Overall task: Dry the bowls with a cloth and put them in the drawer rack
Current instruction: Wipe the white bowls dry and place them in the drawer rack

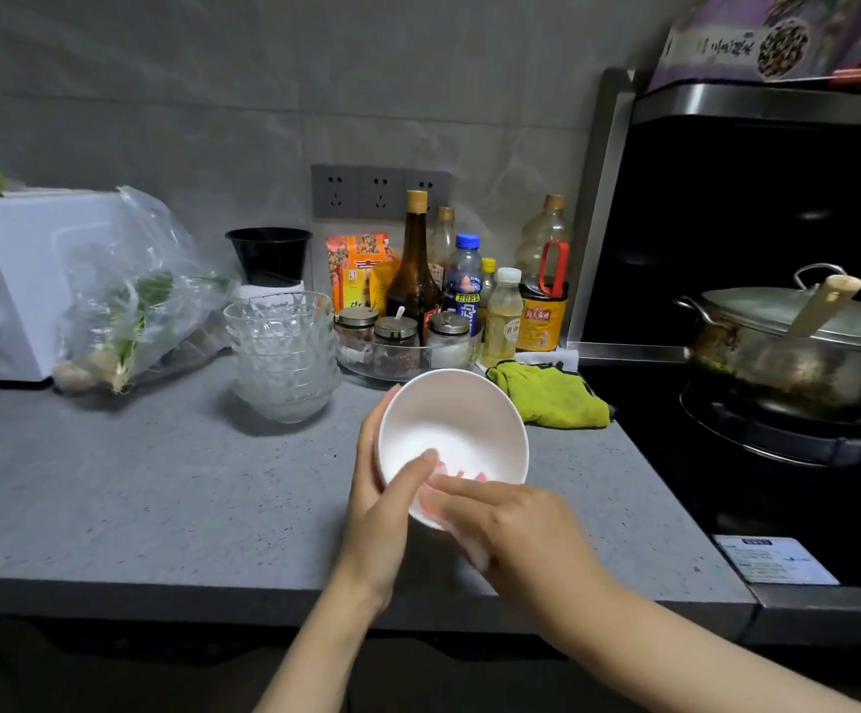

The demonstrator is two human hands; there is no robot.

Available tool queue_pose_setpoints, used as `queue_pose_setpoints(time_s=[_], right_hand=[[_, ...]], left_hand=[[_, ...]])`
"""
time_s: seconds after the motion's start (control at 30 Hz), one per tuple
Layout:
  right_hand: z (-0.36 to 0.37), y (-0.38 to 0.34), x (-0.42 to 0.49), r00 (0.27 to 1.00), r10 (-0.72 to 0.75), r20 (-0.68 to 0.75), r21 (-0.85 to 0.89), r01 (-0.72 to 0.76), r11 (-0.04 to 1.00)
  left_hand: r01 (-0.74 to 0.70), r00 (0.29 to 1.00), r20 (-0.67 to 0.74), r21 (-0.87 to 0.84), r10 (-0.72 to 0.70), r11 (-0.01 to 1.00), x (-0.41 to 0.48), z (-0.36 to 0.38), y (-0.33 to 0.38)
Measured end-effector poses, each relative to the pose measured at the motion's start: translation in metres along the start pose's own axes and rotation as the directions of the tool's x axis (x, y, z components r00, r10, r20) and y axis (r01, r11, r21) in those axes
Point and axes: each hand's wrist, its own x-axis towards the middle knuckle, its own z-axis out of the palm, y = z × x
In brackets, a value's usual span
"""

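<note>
A white bowl (456,424) is held tilted above the grey counter (135,481), its opening facing me. My left hand (382,501) grips its left rim, thumb inside. My right hand (510,522) holds its lower right edge, with fingertips inside the bowl pressing a pale cloth that is hard to make out. A stack of clear glass bowls (284,352) stands on the counter behind and to the left. A yellow-green cloth (551,396) lies crumpled by the stove, to the right of the bowl.
Sauce bottles and a glass tray of spice jars (407,347) crowd the back wall. A plastic bag of vegetables (130,306) leans on a white appliance (11,280) at left. A lidded steel pot (798,342) sits on the black stove at right.
</note>
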Motion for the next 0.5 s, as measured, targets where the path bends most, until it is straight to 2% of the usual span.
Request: queue_pose_setpoints(time_s=[0.03, 0.1, 0.2, 0.27, 0.33, 0.4, 0.5], right_hand=[[-0.001, -0.006, 0.001, 1.0, 0.028, 0.002, 0.021, -0.028, 0.999], [-0.001, -0.008, -0.002, 0.996, -0.058, 0.063, -0.027, 0.059, 0.998], [-0.015, 0.017, -0.005, 0.934, -0.303, 0.191, -0.183, 0.337, 0.924], [-0.025, 0.037, -0.004, 0.896, -0.369, 0.248, -0.197, 0.419, 0.886], [-0.028, 0.043, -0.004, 0.891, -0.37, 0.261, -0.188, 0.423, 0.886], [-0.023, 0.036, -0.004, 0.906, -0.353, 0.234, -0.244, 0.406, 0.881], [-0.014, 0.016, -0.002, 0.958, -0.257, 0.131, -0.23, 0.281, 0.932]], left_hand=[[-0.003, 0.999, -0.035, -0.023, 0.002, 1.0, -0.001, 0.005, -0.002], [0.013, 0.998, -0.058, -0.034, -0.015, 0.999, -0.001, 0.007, -0.001], [-0.015, 0.999, 0.049, 0.082, 0.01, 0.997, 0.005, -0.005, 0.007], [-0.016, 0.99, 0.139, 0.129, -0.002, 0.991, 0.009, -0.013, 0.01], [0.02, 0.984, 0.175, 0.123, -0.042, 0.992, 0.011, -0.016, 0.013], [-0.008, 0.984, 0.175, 0.118, -0.013, 0.993, 0.01, -0.015, 0.015], [-0.075, 0.993, 0.099, 0.087, 0.067, 0.993, 0.005, -0.009, 0.014]])
